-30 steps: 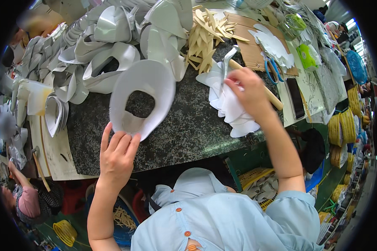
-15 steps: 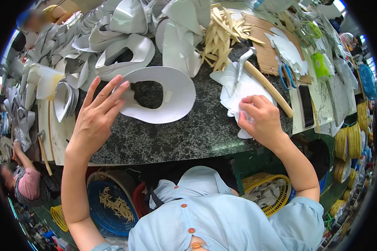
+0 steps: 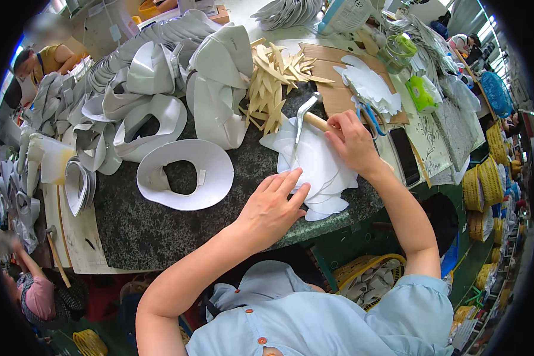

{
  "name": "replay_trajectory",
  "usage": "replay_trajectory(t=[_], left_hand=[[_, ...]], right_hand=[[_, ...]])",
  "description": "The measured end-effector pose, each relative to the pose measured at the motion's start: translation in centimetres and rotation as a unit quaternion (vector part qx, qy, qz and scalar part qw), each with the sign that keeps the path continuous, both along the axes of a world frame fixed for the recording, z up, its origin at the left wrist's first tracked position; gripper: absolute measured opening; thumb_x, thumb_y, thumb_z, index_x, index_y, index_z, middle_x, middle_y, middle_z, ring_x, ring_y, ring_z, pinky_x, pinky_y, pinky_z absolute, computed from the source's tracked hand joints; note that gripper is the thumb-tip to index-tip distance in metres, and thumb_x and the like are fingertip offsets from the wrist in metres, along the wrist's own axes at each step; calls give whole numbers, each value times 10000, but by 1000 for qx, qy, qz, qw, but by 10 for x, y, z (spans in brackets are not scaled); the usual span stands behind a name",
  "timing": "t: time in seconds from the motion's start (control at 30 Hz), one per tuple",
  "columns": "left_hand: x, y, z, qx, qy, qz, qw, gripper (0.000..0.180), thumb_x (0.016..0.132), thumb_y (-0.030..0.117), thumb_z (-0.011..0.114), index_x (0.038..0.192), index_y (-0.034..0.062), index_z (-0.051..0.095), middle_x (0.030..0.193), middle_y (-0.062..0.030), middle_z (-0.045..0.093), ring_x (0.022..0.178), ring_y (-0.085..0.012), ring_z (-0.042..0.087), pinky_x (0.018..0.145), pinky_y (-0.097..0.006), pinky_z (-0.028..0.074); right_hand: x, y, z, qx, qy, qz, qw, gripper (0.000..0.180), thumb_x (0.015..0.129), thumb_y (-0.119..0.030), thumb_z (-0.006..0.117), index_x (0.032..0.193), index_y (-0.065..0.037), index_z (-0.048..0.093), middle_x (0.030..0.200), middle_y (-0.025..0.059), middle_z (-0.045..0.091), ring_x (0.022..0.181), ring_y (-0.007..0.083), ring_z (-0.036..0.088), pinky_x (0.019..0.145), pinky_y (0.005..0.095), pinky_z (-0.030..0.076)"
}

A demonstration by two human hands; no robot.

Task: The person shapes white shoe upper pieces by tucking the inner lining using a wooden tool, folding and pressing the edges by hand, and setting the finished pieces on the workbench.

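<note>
My right hand (image 3: 355, 141) is closed over the wooden handle of a hammer (image 3: 316, 121), whose curved metal head points up and left. The hammer lies over a loose stack of thin white cut pieces (image 3: 325, 170). My left hand (image 3: 272, 204) is open, palm down, its fingertips at the stack's left edge. Farther left, a white ring-shaped shoe upper (image 3: 216, 176) with an oval opening lies on the dark speckled slab (image 3: 160, 237), apart from both hands. A small pale strip shows at the opening's right side.
Grey-white shoe uppers (image 3: 151, 68) pile up at the back left, beside cream pointed strips (image 3: 273, 83). Right of the hammer are blue-handled scissors (image 3: 371, 115), cardboard (image 3: 320, 56) and a black phone (image 3: 404, 154). A yellow basket (image 3: 391, 261) stands below. Other people sit to the left.
My left hand has left the white shoe upper and come right to the stack of white pieces. My right hand has moved onto the hammer handle. The whole view has shifted.
</note>
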State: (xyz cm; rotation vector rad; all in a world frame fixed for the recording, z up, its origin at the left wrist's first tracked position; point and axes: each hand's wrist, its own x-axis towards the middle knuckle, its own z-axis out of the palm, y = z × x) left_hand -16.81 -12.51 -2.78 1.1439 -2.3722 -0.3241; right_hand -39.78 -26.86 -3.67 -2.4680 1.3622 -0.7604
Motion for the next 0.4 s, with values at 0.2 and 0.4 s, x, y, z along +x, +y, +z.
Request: replay_trajectory(t=[0.2, 0.4], left_hand=[[7, 0, -8, 46, -12, 18, 999, 485, 867, 195, 736, 1282, 11, 566, 1391, -209, 497, 1235, -374, 532, 1041, -454, 450], [10, -4, -10, 62, -4, 11, 998, 464, 879, 174, 708, 1262, -31, 548, 1364, -224, 505, 1267, -361, 518, 1076, -450, 416]], right_hand=[[5, 2, 13, 46, -100, 23, 994, 236, 858, -70, 740, 1060, -40, 619, 1002, 131, 586, 890, 299, 644, 782, 396, 531], [-9, -28, 0, -57, -56, -61, 995, 254, 864, -84, 747, 1083, -43, 626, 1054, 144, 607, 926, 293, 659, 823, 402, 542]])
